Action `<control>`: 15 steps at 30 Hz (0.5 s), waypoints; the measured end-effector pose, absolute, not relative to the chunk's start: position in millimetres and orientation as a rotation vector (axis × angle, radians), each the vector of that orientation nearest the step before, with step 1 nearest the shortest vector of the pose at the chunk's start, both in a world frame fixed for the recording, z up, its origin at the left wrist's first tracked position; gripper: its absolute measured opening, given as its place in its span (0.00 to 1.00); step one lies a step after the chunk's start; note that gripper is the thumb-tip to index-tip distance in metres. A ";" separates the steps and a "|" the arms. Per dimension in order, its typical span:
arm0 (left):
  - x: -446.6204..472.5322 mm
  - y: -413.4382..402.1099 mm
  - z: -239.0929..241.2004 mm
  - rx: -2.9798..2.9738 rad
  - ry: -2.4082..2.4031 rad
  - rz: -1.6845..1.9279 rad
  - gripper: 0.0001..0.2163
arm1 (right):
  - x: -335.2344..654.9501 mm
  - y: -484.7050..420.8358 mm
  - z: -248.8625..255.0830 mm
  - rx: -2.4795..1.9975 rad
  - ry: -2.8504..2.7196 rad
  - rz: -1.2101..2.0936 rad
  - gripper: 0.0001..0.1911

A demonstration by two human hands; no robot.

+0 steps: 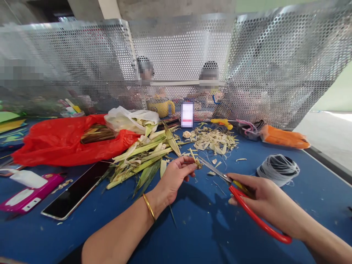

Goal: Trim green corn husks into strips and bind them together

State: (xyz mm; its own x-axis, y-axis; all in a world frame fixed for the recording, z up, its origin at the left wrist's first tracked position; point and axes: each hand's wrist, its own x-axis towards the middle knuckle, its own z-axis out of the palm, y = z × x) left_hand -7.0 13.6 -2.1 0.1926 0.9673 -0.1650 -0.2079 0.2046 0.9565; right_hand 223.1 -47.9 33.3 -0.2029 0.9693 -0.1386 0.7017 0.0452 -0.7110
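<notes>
Blue tabletop (189,233), fibrous leaves (147,157), metal scissors (227,179)

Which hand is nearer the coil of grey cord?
Right. The right hand, holding scissors, is just left of the coil, on its near side; the left hand is much farther left.

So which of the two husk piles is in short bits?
The right pile, beyond the scissors: short, pale scraps. The left pile, beside the red bag, is long strips.

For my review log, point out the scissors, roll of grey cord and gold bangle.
Scissors (245,209), head view: red handle.
Roll of grey cord (275,175), head view: wound strands.
Gold bangle (149,207), head view: band's middle.
</notes>
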 end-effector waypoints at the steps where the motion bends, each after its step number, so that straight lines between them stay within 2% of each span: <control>1: -8.0 14.4 -0.6 1.016 1.015 1.068 0.09 | 224.3 -48.2 33.5 -1.672 -1.977 0.966 0.25; 4: -10.9 16.5 2.9 1.099 1.046 1.121 0.08 | 225.6 -48.0 31.6 -1.662 -1.976 0.995 0.24; 9: -7.0 12.4 -0.8 1.041 1.006 1.020 0.10 | 215.7 -42.1 17.1 -1.562 -1.648 0.954 0.31; 15: 9.8 -7.0 -10.3 0.898 0.901 0.758 0.12 | 200.1 -43.1 6.2 -1.269 -1.500 1.002 0.25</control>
